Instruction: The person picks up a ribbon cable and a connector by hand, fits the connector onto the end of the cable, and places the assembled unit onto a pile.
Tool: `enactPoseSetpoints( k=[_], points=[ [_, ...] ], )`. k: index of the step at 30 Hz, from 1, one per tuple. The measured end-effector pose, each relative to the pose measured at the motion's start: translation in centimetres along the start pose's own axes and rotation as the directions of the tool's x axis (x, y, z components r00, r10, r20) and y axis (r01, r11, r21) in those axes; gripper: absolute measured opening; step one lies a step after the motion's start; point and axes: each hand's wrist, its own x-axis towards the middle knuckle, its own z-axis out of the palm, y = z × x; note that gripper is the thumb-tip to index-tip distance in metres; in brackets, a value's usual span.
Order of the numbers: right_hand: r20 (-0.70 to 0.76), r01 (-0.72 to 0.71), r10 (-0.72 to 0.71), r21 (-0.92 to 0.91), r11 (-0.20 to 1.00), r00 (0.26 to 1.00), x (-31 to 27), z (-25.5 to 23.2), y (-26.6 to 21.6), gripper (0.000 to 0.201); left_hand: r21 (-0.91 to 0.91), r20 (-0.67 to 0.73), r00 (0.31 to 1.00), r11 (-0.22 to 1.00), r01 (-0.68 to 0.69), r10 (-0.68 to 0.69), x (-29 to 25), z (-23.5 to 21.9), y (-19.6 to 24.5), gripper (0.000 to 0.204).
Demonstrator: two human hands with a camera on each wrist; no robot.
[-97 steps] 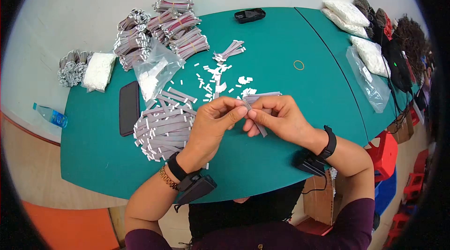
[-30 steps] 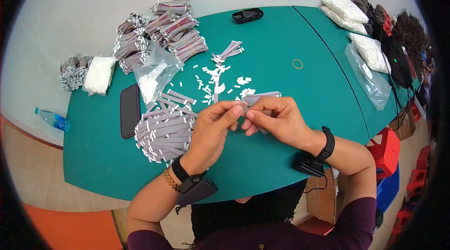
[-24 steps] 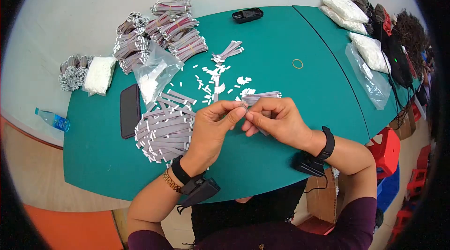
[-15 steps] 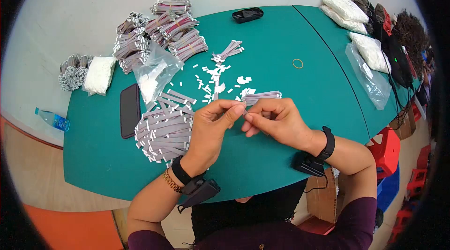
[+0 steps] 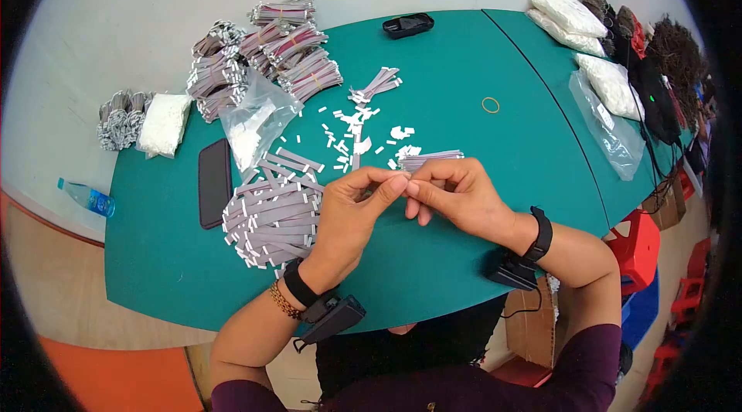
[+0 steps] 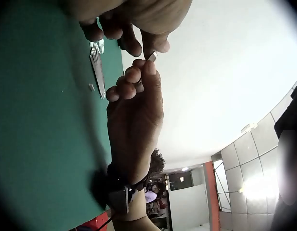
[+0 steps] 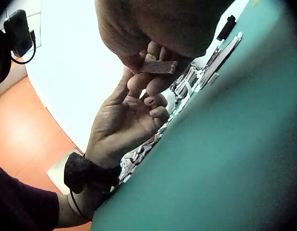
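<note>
Above the green table (image 5: 464,257), the left hand (image 5: 355,207) and the right hand (image 5: 464,199) meet fingertip to fingertip. A short grey ribbon cable (image 7: 159,67) lies in the right hand's fingers in the right wrist view, its row of wire ends showing. In the left wrist view a small pale end piece (image 6: 152,57) is pinched between both hands' fingertips; the left hand (image 6: 138,19) is at the top, the right hand (image 6: 136,106) below. A heap of grey cables (image 5: 270,215) lies beside the left hand, and a neat row of cables (image 5: 434,158) lies just beyond the right.
White pieces (image 5: 340,137) are scattered beyond the hands. Bundled cables (image 5: 301,49), a clear bag (image 5: 259,114) and a dark phone (image 5: 215,182) are at the left. A rubber band (image 5: 491,106), a black case (image 5: 408,25) and white packs (image 5: 610,87) lie farther off.
The fingertips have come closer together, and the cable that showed below them is now hidden in the head view. The left wrist has turned slightly; the cable heap looks the same.
</note>
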Motion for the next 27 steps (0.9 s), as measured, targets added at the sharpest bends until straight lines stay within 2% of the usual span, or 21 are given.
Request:
enactPoseSetpoints(
  k=[4,7,10,13,16,19,27],
  points=[
    [-0.017,-0.017,0.017,0.017,1.0,1.0,0.1,-0.2,0.0,0.02,-0.079,0.018,0.995,0.992,0.101,-0.1,0.7,-1.1,-0.6,0.02],
    [-0.018,-0.024,0.024,0.021,0.999,1.0,0.2,-0.2,0.1,0.02,-0.038,-0.003,0.997,0.996,0.081,-0.081,0.6,-0.7,-0.2,0.019],
    [-0.006,-0.025,0.026,0.04,0.999,1.0,0.1,-0.2,0.0,0.019,0.059,0.027,0.998,0.997,-0.055,0.054,0.5,-0.2,-0.1,0.019],
    [0.01,-0.02,0.02,0.041,0.999,1.0,0.1,-0.1,0.1,0.018,0.056,0.021,0.996,0.995,-0.087,0.086,0.5,-0.3,-0.2,0.017],
    [0.013,-0.006,0.005,0.016,1.0,1.0,0.1,-0.2,0.3,0.017,0.002,-0.019,0.996,0.996,-0.084,0.084,0.5,-0.1,-0.3,0.015],
    [0.006,0.001,-0.002,0.006,1.0,1.0,0.0,-0.1,0.3,0.017,0.051,-0.013,0.999,0.998,-0.043,0.044,0.5,-0.5,-0.1,0.016],
    [0.005,-0.021,0.021,-0.022,1.0,1.0,0.0,0.1,0.2,0.017,0.018,0.014,1.0,0.999,-0.027,0.026,0.4,-0.3,-0.2,0.019]
  ],
)
